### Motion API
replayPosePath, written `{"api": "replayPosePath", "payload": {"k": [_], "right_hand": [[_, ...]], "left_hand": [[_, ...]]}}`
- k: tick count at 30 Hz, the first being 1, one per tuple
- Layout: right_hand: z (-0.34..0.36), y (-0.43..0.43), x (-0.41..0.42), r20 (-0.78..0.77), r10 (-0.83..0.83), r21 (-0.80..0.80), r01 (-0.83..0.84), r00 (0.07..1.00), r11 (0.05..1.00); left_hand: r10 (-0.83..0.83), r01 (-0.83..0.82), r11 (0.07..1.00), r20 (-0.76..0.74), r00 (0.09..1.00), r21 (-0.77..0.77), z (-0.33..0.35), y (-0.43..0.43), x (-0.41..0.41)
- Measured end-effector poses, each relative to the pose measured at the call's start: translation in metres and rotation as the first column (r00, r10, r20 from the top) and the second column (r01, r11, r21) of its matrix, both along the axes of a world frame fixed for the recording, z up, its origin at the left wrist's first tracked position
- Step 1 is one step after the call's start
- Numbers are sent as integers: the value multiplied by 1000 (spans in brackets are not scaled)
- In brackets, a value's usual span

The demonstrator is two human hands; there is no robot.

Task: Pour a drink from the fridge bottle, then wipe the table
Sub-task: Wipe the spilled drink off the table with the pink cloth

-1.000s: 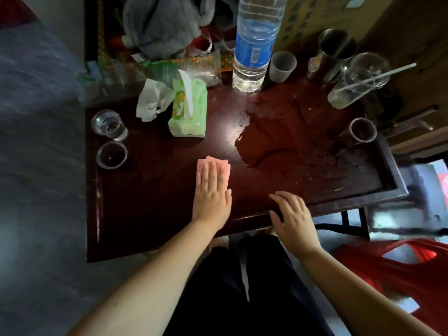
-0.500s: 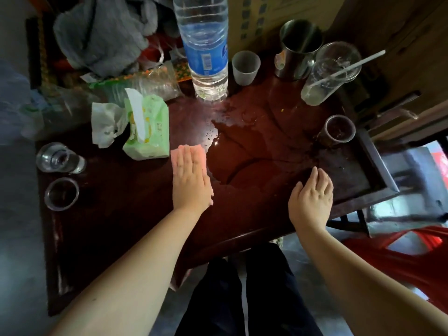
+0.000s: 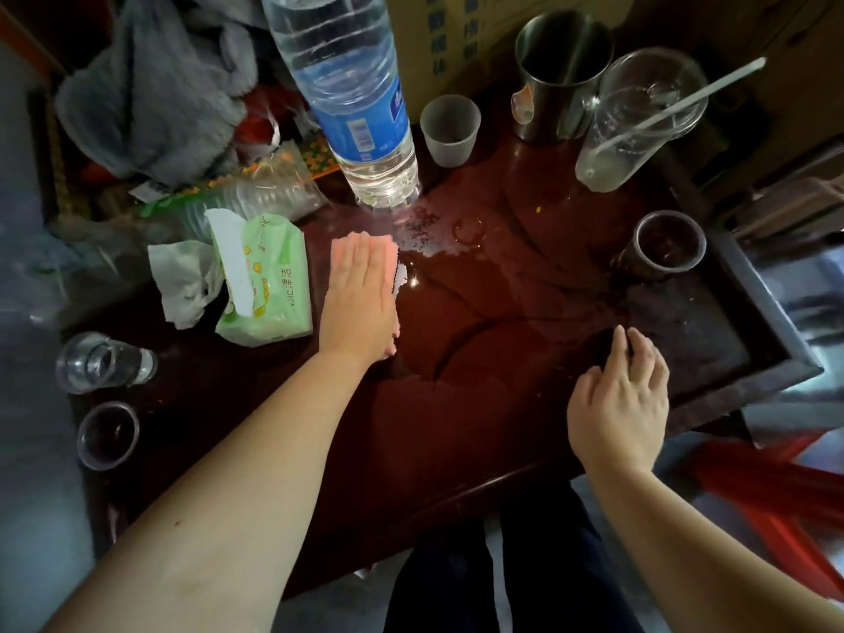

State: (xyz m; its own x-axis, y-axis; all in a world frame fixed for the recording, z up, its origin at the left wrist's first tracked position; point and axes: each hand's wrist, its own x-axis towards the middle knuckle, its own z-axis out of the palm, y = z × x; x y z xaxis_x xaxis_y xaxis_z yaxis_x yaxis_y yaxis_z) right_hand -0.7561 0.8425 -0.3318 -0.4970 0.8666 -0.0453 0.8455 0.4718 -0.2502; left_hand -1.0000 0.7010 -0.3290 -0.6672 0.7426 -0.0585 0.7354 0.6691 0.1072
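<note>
Head view: pink cloth [image 3: 391,250] flat under left hand [image 3: 361,303] fingers [image 3: 361,262]

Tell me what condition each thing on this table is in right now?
Water bottle: upright, partly filled.
Pink cloth: flat under the left hand.
Right hand: empty, fingertips on the table.
Spill: wet, not yet wiped.
Tissue pack: open, one sheet sticking out.
Steel cup: upright.
Tall plastic cup: nearly empty, stirrer inside.
Small frosted cup: upright.

Left hand [image 3: 361,303] presses a pink cloth [image 3: 388,249] (perhaps damp) beside the spill [image 3: 461,322].
</note>
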Motion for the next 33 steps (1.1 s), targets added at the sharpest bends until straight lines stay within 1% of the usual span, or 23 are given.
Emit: {"api": "replayPosePath", "payload": {"k": [3,5,7,9,12,16,20,23,25,27,28,30,33], "right_hand": [[-1,0,0,-7,-15,-16,15,1000,1000],[-1,0,0,-21,-23,-20,23,999,1000],[-1,0,0,-23,-28,-25,27,999,999],[-2,0,0,-27,-34,-23,34,999,999],[-2,-1,0,-33,-44,-27,44,998,999],[-2,0,-2,-23,-58,-47,57,998,997],[-3,0,0,-16,-41,-19,41,999,999],[-2,0,1,-17,-43,-37,43,999,998],[-1,0,0,-20,-47,-38,46,999,998],[0,0,0,-27,-45,-38,43,999,998],[0,0,0,-30,-47,-41,45,998,998],[0,1,0,-36,-53,-46,51,998,998],[-2,1,1,-46,-53,-36,52,997,998]], "left_hand": [[30,-44,992,122,992,118,-5,4,-15],[22,-45,989,158,987,142,-7,6,-21],[-19,-7,988,172,985,152,-3,11,-25],[-55,27,986,175,983,162,2,17,-27],[-89,70,983,109,990,171,2,18,-26],[-49,24,984,136,990,178,-4,15,-22],[-76,58,980,90,993,192,-9,11,-4],[-63,41,978,103,993,206,-10,4,15],[-84,66,981,97,992,183,-17,-2,22],[-91,80,990,102,991,114,-23,-7,25],[-70,56,992,123,990,109,-24,-7,25],[12,-40,988,184,983,148,-22,-3,24],[49,-90,978,215,975,188,-17,4,24]]}}
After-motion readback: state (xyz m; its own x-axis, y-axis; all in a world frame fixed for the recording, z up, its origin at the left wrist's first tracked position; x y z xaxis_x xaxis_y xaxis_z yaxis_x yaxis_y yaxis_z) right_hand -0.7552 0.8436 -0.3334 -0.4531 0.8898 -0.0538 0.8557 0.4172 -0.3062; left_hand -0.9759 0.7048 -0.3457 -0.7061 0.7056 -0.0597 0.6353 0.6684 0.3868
